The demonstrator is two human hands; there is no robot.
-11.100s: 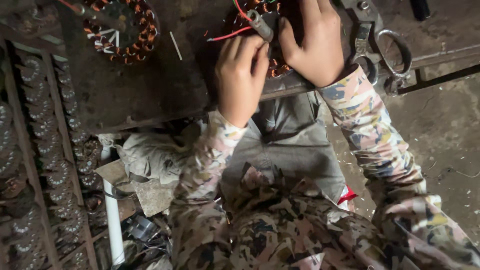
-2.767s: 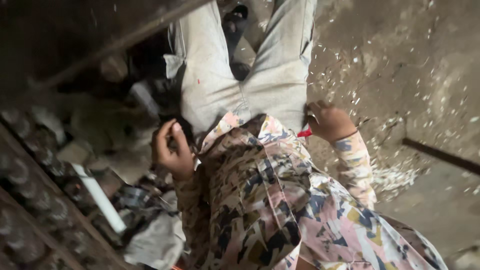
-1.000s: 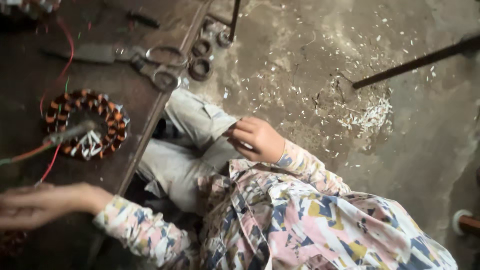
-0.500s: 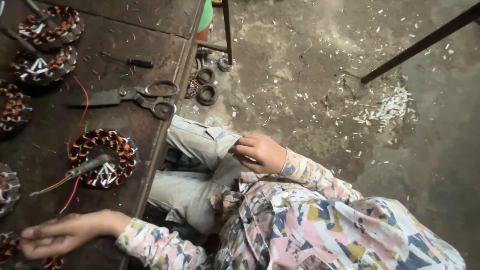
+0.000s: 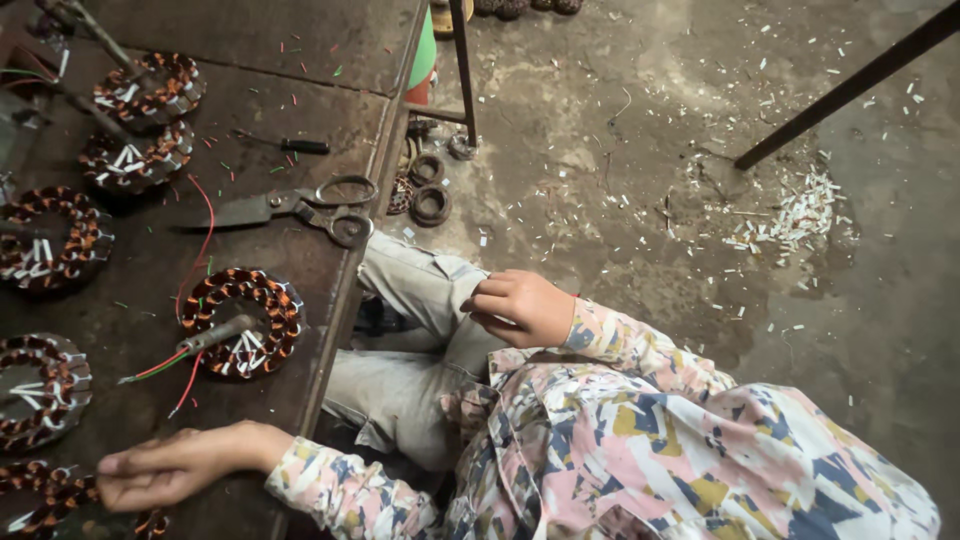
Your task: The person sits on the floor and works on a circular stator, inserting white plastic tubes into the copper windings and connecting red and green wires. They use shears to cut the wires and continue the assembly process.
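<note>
- Several copper-wound stators sit on the dark metal workbench (image 5: 330, 60): one at the far left edge (image 5: 35, 385), one above it (image 5: 50, 235), and two more toward the back (image 5: 135, 160) (image 5: 150, 88).
- At the bottom left, the left hand (image 5: 175, 465) lies flat on the bench, fingers stretched out and close together, gripping nothing; its fingertips (image 5: 115, 468) rest just above a stator at the bottom corner (image 5: 55, 495), though whether they touch it I cannot tell.
- Just above that hand lies the nearest stator (image 5: 242, 320), with a grey rod (image 5: 215, 335) across its middle and red and green wires (image 5: 160, 368) trailing off to the left.
- Farther back, a pair of scissors (image 5: 300, 208) lies near the bench edge, and a small dark tool (image 5: 300, 146) sits beyond it.
- On the floor beside the bench leg are a few dark rings (image 5: 430, 200).
- The right hand (image 5: 525, 308) rests on the grey trouser leg (image 5: 420, 290), fingers curled loosely inward; I cannot tell if it holds anything.
- To the right, white scraps (image 5: 790, 215) are scattered over the concrete floor (image 5: 620, 120), near a dark slanting bar (image 5: 850, 80).
</note>
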